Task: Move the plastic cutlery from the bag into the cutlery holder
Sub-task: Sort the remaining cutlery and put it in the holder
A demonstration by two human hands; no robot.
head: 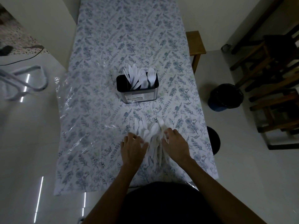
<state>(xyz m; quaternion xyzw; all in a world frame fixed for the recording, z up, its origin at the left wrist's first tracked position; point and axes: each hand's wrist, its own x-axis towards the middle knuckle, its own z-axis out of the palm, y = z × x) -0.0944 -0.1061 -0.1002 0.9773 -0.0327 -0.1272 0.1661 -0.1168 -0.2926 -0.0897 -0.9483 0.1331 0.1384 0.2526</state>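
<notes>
A clear bag (76, 113) is lying flat at the left of the bench (113, 38), beside one holder (137, 88) where white cutlery is standing tips-up, too bunched to count. Nearer, the left hand (132, 144) is pressing loosely curled fingers against a loose pile (153, 139), handles toward the person, tips pointing away. The right hand (175, 143) is curling its fingers around the pile's forks.

Tabletop (103, 46): cutlery holder (137, 89) at centre, cutlery standing in it. Loose cutlery pile (153, 139) at 6 o'clock, left hand (133, 147) and right hand (175, 143) flanking. Bag (77, 113) at 9 o'clock, overhanging edge.
</notes>
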